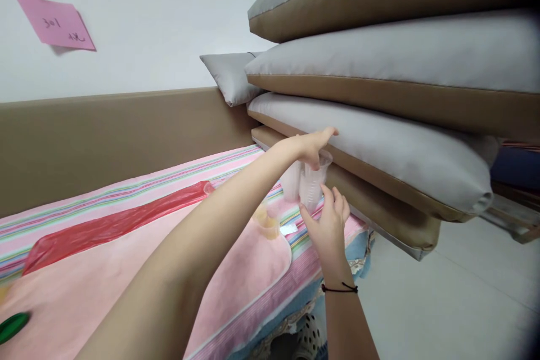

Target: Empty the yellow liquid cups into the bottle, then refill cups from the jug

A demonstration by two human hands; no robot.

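A stack of clear plastic cups (311,188) stands near the far right end of the striped cloth, with another clear cup stack (290,183) close beside it on the left. My left hand (315,145) reaches over the rim of the right stack, fingers stretched out and thumb down at the rim. Low on the near side of that stack is my right hand (329,216), its thumb and fingers apart around the base; whether they touch it I cannot tell. Yellowish translucent items (268,224) lie partly hidden behind my left forearm.
Thick grey and brown cushions (371,124) are piled at the right. A pink mat (248,270), a red plastic bag (118,219) and a green oval item (14,326) lie on the striped cloth (164,180). A pink note (57,22) hangs on the wall.
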